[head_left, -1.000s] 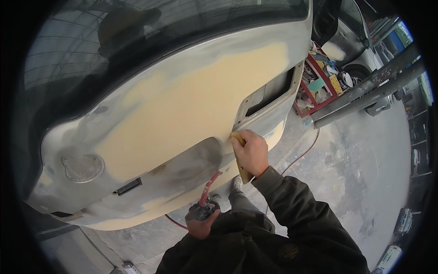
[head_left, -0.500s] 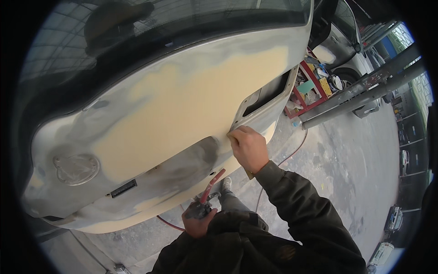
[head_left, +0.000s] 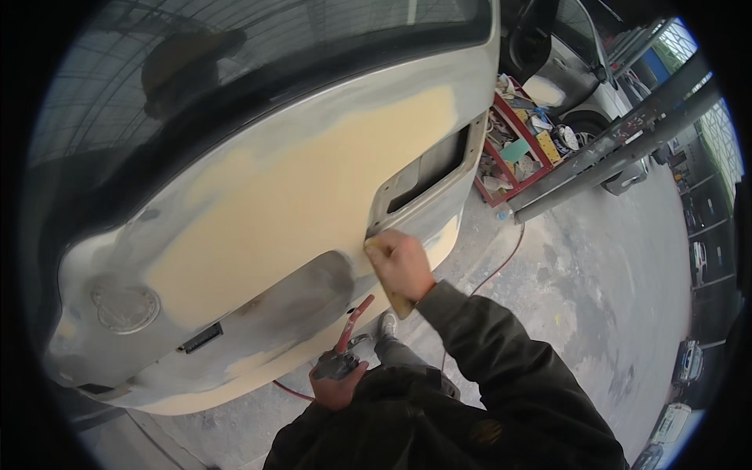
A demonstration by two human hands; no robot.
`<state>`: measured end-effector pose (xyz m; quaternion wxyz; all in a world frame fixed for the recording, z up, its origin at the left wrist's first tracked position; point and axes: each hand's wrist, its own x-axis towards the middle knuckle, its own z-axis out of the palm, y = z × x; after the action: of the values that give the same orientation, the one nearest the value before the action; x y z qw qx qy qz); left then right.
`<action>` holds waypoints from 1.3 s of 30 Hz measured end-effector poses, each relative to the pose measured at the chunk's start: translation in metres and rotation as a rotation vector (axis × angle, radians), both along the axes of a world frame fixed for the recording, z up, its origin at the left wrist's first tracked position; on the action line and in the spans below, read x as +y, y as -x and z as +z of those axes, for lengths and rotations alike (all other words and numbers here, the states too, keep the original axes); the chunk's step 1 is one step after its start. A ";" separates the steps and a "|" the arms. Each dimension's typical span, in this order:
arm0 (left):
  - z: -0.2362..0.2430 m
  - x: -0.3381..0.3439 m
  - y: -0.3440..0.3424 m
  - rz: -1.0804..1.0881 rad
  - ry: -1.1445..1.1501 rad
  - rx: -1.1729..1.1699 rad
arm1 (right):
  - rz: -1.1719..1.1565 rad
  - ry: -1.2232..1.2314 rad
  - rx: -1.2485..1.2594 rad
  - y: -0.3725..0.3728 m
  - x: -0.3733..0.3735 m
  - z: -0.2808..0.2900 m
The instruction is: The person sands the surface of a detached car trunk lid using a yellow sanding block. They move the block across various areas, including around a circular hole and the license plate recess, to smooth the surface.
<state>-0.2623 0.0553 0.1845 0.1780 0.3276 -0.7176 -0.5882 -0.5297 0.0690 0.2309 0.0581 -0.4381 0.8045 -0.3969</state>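
Observation:
A car's rear panel (head_left: 274,211), grey with broad patches of pale yellow filler, fills the left and middle of the view. My right hand (head_left: 405,265) is closed on a folded tan strip that looks like sandpaper (head_left: 401,304). Its fingertips meet the panel just below the near corner of the lamp opening (head_left: 427,174), and the strip's loose end hangs below the palm. Low in front of my body, my left hand (head_left: 338,389) grips a dark air tool (head_left: 335,365) whose red tube points up toward the panel. Part of that grip is hidden.
A red hose (head_left: 505,262) lies on the grey floor (head_left: 564,313) to the right. Beyond the panel's right edge stands a red cart (head_left: 513,180) loaded with supplies, beside thick metal posts (head_left: 603,176). Another car (head_left: 580,63) is behind it. Dark glass (head_left: 274,59) curves above the panel.
The panel and cart sit farther left in view. My right hand stays by the opening's corner, with more of the tan strip showing below it. My left hand still grips the tool.

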 end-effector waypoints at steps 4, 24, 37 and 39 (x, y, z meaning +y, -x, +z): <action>-0.014 0.007 0.003 0.055 -0.038 0.084 | 0.029 -0.105 0.243 -0.010 -0.010 0.016; 0.005 0.015 0.010 0.148 -0.179 0.078 | -0.013 -0.063 -0.001 -0.003 -0.009 0.003; -0.015 0.020 0.006 0.008 0.128 0.122 | -0.061 0.069 0.073 -0.012 -0.005 0.006; -0.010 0.017 0.004 0.011 0.115 0.110 | -0.010 -0.031 0.170 -0.010 -0.007 0.009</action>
<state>-0.2660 0.0718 0.1745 0.2387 0.2879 -0.7378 -0.5620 -0.5198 0.0623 0.2396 -0.0057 -0.4651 0.8149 -0.3459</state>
